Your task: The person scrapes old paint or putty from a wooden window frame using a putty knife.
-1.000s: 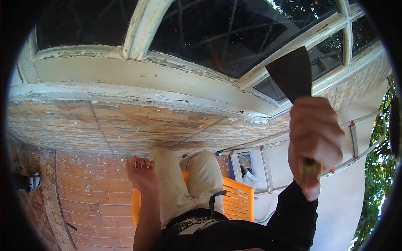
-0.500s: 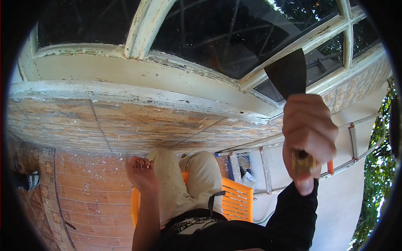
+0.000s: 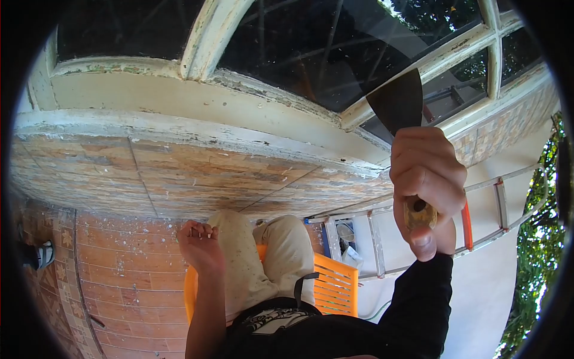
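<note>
Right hand fisted around scraper, blade raised at one o'clock against peeling window frame for scraping; left hand loosely curled, empty, braced on thigh at seven o'clock.

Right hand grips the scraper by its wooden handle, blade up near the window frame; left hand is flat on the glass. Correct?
Not quite. The head view shows the left hand low, curled against the tiled wall beside the knee, not on the glass. The rest holds: the right hand grips the scraper by its wooden handle, blade up near the window frame.
</note>
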Demonstrator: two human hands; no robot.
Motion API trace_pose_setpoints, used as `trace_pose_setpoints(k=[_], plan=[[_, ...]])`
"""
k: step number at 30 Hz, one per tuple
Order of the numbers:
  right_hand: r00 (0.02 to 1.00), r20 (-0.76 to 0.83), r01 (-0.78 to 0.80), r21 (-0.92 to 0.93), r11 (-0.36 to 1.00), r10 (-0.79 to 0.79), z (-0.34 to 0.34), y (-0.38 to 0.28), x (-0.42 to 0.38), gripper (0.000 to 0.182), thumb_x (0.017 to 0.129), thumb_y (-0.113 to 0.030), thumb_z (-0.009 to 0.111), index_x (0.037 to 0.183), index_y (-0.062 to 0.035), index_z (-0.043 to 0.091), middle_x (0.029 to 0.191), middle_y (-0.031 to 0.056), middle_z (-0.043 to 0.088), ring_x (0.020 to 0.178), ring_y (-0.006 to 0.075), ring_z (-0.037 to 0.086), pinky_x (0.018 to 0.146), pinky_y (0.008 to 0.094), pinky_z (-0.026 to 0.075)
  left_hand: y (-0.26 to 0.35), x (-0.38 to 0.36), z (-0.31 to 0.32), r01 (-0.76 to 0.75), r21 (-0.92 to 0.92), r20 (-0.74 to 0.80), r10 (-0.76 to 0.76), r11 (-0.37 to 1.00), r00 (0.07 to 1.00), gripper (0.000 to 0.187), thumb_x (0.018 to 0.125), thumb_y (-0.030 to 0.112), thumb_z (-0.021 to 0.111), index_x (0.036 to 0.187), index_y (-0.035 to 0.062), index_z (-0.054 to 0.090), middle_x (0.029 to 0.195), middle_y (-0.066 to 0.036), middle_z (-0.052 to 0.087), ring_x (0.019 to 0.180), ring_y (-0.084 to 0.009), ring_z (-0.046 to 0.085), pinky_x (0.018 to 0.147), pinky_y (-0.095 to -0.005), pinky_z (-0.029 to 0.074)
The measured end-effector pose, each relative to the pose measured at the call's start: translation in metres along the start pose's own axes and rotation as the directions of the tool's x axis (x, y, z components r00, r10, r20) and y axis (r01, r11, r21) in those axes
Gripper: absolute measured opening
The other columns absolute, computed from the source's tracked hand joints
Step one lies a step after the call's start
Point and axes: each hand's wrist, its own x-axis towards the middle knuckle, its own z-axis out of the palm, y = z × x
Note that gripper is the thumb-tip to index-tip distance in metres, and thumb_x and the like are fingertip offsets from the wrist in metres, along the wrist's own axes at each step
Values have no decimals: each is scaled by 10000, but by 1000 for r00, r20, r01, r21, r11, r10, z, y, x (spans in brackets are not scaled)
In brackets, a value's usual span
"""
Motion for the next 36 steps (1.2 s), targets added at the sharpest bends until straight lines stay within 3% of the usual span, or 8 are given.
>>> trace_pose_setpoints(k=[5, 8, 20, 23, 26, 30, 31, 36], plan=[[990, -7, 139, 45, 989, -139, 4, -5, 3, 680, 894, -653, 410, 569, -58, 373, 494, 54, 390, 384, 200, 394, 424, 310, 328, 0, -2, 2, -25, 8, -6, 25, 1000, 1000, 104, 849, 189, 533, 814, 93, 513, 748, 1, 460, 649, -148, 435, 627, -316, 371], [1000, 19, -14, -19, 1000, 15, 1, -1, 7, 703, 906, -671, 382, 560, -59, 388, 473, 41, 378, 357, 195, 377, 424, 305, 339, -1, 0, -2, -9, 18, 6, 9, 1000, 1000, 107, 857, 198, 521, 820, 97, 518, 748, 3, 459, 654, -146, 437, 634, -321, 375], [991, -118, 64, -50, 997, -69, 2, -13, 7, 681, 907, -641, 388, 567, -51, 379, 467, 45, 362, 382, 204, 382, 456, 334, 371, -1, 0, 0, -21, 12, -18, 21, 1000, 1000, 120, 877, 210, 485, 839, 103, 521, 732, 4, 451, 660, -142, 436, 644, -323, 375], [999, 37, 7, -11, 1000, -6, 1, 1, 6, 573, 882, -527, 466, 570, -53, 393, 512, 48, 344, 397, 205, 371, 409, 339, 272, -1, -1, 1, -17, 28, -11, 17, 999, 1000, 121, 878, 213, 484, 836, 106, 521, 734, 6, 450, 665, -139, 433, 643, -321, 371], [999, 3, -40, -37, 999, 40, 4, -12, 8, 638, 889, -595, 437, 571, -46, 373, 509, 64, 403, 416, 231, 423, 474, 341, 365, -1, -1, 3, -17, 27, -19, 17, 999, 1000, 121, 878, 213, 485, 828, 110, 521, 735, 8, 446, 668, -137, 430, 642, -321, 369], [999, 24, 29, -105, 994, -26, 8, 0, 12, 549, 871, -497, 485, 559, -54, 394, 504, 27, 320, 389, 194, 356, 383, 310, 252, -1, 0, 0, -16, 33, -18, 17, 999, 1000, 122, 878, 216, 488, 811, 117, 514, 732, 9, 438, 666, -135, 425, 642, -323, 364], [1000, -19, 8, 31, 999, -7, 11, 5, 9, 544, 864, -488, 493, 553, -50, 409, 499, 29, 330, 376, 191, 351, 373, 312, 250, -1, 0, -1, -11, 35, -17, 12, 999, 1000, 122, 878, 216, 488, 811, 117, 514, 732, 9, 438, 666, -135, 425, 642, -323, 364], [989, -37, 142, -75, 987, -145, 15, 3, 12, 524, 861, -463, 484, 543, -56, 400, 495, 16, 305, 366, 179, 337, 364, 314, 245, -2, 0, 0, -21, 20, -19, 21, 1000, 1000, 127, 879, 216, 491, 804, 114, 504, 743, 11, 434, 667, -136, 414, 638, -326, 358]])
